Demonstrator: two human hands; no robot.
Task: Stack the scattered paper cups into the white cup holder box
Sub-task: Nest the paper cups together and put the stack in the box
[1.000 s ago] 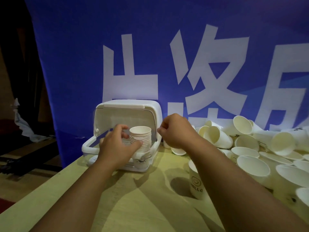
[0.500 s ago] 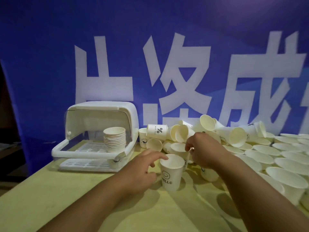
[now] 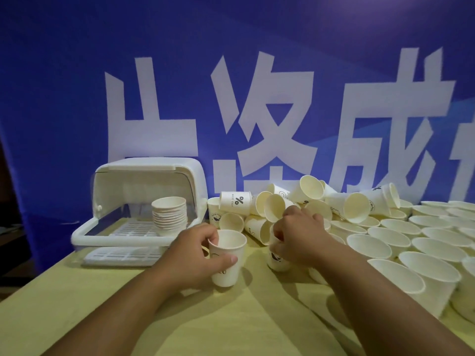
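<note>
The desk [image 3: 257, 319] carried the white cup holder box [image 3: 151, 173], lid up, at ten o'clock from the hands, and the heap of scattered paper cups [image 3: 357, 208] at two o'clock. The stack [image 3: 169, 214] inside the box matched half a second before. The left hand [image 3: 190, 253], then only reaching, had wrapped thumb and fingers round an upright cup [image 3: 228, 265]. At its three o'clock, the right hand [image 3: 300, 237] curled its fingers over a second cup [image 3: 277, 262]. Both cups looked bound for the stack.
</note>
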